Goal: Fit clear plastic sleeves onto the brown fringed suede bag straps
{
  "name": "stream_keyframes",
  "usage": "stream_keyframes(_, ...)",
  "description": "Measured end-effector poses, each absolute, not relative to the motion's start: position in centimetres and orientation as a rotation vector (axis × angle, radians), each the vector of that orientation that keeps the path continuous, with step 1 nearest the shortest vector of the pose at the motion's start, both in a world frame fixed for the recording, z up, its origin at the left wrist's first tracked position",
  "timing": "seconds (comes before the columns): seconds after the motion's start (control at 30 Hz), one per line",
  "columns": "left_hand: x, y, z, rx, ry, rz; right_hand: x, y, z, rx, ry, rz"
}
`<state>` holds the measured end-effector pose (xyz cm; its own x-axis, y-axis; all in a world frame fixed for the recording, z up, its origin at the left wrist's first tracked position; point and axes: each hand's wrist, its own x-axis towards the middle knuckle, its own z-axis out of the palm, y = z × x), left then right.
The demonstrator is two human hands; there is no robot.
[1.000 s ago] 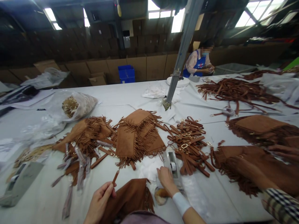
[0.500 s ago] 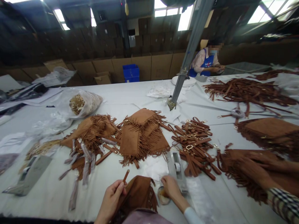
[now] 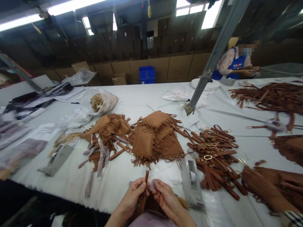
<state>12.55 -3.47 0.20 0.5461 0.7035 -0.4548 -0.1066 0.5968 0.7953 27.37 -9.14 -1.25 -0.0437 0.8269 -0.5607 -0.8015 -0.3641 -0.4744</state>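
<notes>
Basically pinching brown strap [image 3: 147, 177] tip-up in left hand [image 3: 133, 194] by table [image 3: 71, 184] edge, likely to expose end; apparently pinching pale scrap [image 3: 151, 183] beside it in right hand [image 3: 166, 196], tape dispenser [image 3: 186, 184] handily close.

The slim brown strap [image 3: 147, 177] in your left hand [image 3: 133, 194], lower centre of the frame, looks like smooth leather. At the centre, your flat fringed brown pieces [image 3: 143, 143] have a matt, suede-like nap. Right of these, the looped brown leather-look straps [image 3: 209, 173] carry glossy gold-coloured metal rings [image 3: 208, 155]. The grey tape dispenser [image 3: 185, 177] beside them looks like hard, dull plastic. Left of centre, you see a crinkled, shiny clear-plastic bag [image 3: 110, 102]; upper right, a straight grey metal post [image 3: 212, 63], dull-finished.
</notes>
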Motion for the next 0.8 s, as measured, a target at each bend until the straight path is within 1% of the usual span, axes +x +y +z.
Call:
stream_keyframes(0.17, 12.4, -3.1, -0.2, 0.786, 1.009, 0.636, 28.1, -9.3, -0.5, -1.092, -0.399, 1.785)
stream_keyframes(0.3, 12.5, -3.3, 0.7, 0.969, 0.928, 0.515, 29.5, -8.6, 0.4, -1.175, -0.748, 1.813)
stream_keyframes(0.4, 13.0, -3.4, 1.3, 1.020, 0.878, 0.522, 29.5, -8.1, 0.3, -1.329, -0.920, 1.774)
stream_keyframes(0.53, 12.9, -3.2, 0.7, 1.035, 0.880, 0.559, 28.5, -8.3, -0.5, -1.539, -0.943, 1.689)
stream_keyframes(0.6, 12.7, -3.1, 0.0, 0.993, 0.911, 0.534, 28.3, -8.7, -0.8, -1.578, -0.938, 1.678)
stream_keyframes(0.8, 12.7, -3.3, -0.8, 1.025, 0.940, 0.512, 29.1, -9.2, -1.2, -1.374, -0.968, 1.825)
